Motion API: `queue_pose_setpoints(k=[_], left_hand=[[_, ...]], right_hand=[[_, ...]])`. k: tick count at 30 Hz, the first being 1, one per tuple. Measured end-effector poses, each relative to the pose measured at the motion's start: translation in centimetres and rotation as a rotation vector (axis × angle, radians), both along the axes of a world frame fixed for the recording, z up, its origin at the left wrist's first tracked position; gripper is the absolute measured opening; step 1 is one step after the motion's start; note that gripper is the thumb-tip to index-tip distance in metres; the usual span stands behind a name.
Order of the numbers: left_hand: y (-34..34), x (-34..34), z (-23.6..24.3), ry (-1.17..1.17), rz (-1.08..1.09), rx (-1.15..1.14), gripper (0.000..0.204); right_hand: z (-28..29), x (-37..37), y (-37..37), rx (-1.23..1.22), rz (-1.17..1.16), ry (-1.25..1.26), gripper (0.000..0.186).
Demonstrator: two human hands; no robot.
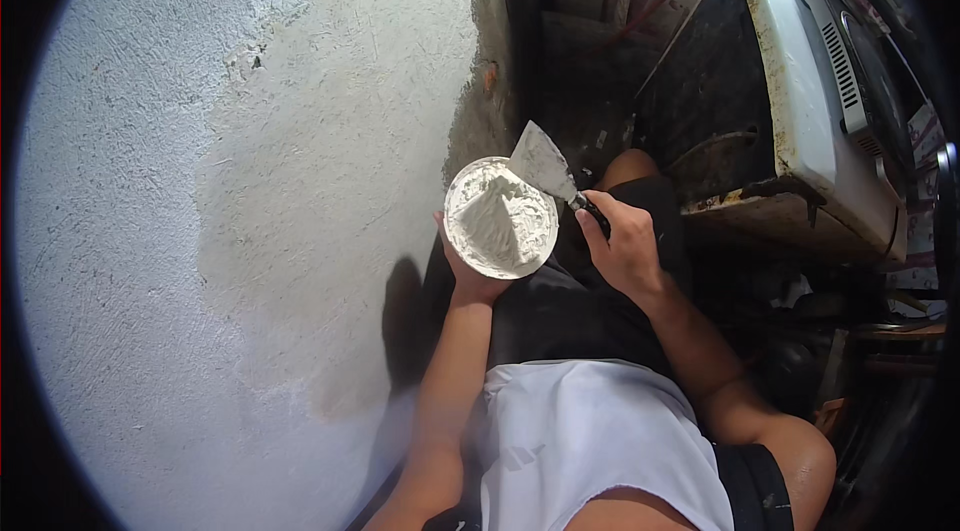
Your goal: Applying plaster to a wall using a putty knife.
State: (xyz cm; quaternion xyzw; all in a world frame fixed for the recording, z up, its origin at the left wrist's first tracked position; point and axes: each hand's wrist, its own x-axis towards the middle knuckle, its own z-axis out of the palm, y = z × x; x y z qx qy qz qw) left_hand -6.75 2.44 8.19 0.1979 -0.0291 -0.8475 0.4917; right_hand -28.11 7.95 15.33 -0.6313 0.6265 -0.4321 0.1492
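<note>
My left hand [468, 269] is closed round the side and underside of a round white tub [452, 234], with most of its fingers hidden behind it. Pale, creamy filler paste [497, 221] fills the tub, its surface scooped into ridges. In my right hand [622, 239] is a putty knife [545, 163], gripped by its dark handle. The wide blade is smeared with paste and lies at the tub's upper right rim, pointing up and left. From this view I cannot tell whether blade and rim touch.
To the left rises a rough wall [120, 231] with a large greyish patch [320, 151] and a bare, darker edge [485, 81]. At the right stands a rusty white stove [800, 61] with a dark side. My knees and dark shorts are below the tub.
</note>
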Motion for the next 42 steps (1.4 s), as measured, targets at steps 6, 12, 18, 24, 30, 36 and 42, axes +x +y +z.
queue_pose_setpoints(k=[6,12,18,24,30,36,42], left_hand=[[0.0,0.2,-0.1,-0.052,-0.006,-0.036,0.092],[-0.1,0.5,-0.5,-0.023,-0.007,-0.047,0.090],[-0.1,0.6,-0.4,0.031,-0.026,-0.029,0.090],[-0.3,0.6,-0.8,0.015,-0.031,-0.019,0.089],[-0.5,0.5,-0.9,0.028,-0.056,-0.005,0.088],[-0.7,0.3,-1.0,0.002,-0.053,0.010,0.091],[-0.8,0.3,-1.2,0.069,-0.088,0.001,0.092]], right_hand=[[0.5,0.4,0.3,0.015,0.030,0.012,0.022],[0.1,0.6,0.3,-0.015,0.039,0.055,0.023],[0.1,0.4,0.1,-0.029,0.072,0.060,0.024],[0.5,0.3,0.1,0.013,0.077,0.107,0.025],[0.8,-0.3,0.1,0.048,0.127,0.091,0.026],[-0.7,-1.3,-0.1,0.051,0.159,-0.051,0.028],[-1.1,-1.7,-0.2,0.157,0.145,-0.139,0.027]])
